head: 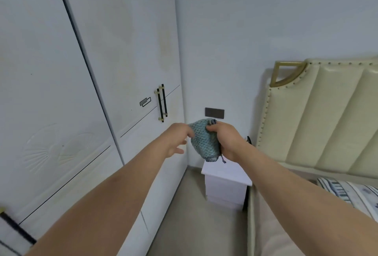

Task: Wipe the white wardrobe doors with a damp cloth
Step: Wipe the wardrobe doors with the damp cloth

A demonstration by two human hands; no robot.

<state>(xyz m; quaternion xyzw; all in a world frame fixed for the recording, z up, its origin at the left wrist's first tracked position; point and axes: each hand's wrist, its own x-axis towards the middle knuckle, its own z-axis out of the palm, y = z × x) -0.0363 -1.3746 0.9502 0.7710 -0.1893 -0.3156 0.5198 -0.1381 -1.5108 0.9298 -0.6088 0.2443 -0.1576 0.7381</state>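
A teal waffle-textured cloth [204, 139] with a checked trim hangs bunched in front of me, held in my right hand [227, 141], whose fingers are closed on its upper right part. My left hand [176, 139] is just left of the cloth with fingers spread, the fingertips touching or almost touching its upper left edge. The white wardrobe doors [122, 51] fill the left side of the view. Two black and gold bar handles [162, 102] sit on the right-hand door, a little above and left of my hands. The cloth is away from the door surface.
A small white bedside cabinet [225, 188] stands below the cloth against the wall. A cream padded headboard [319, 116] and the bed [347, 192] lie to the right. A dark wall plate [214, 112] is behind the cloth. A beige floor strip [190, 214] runs between wardrobe and bed.
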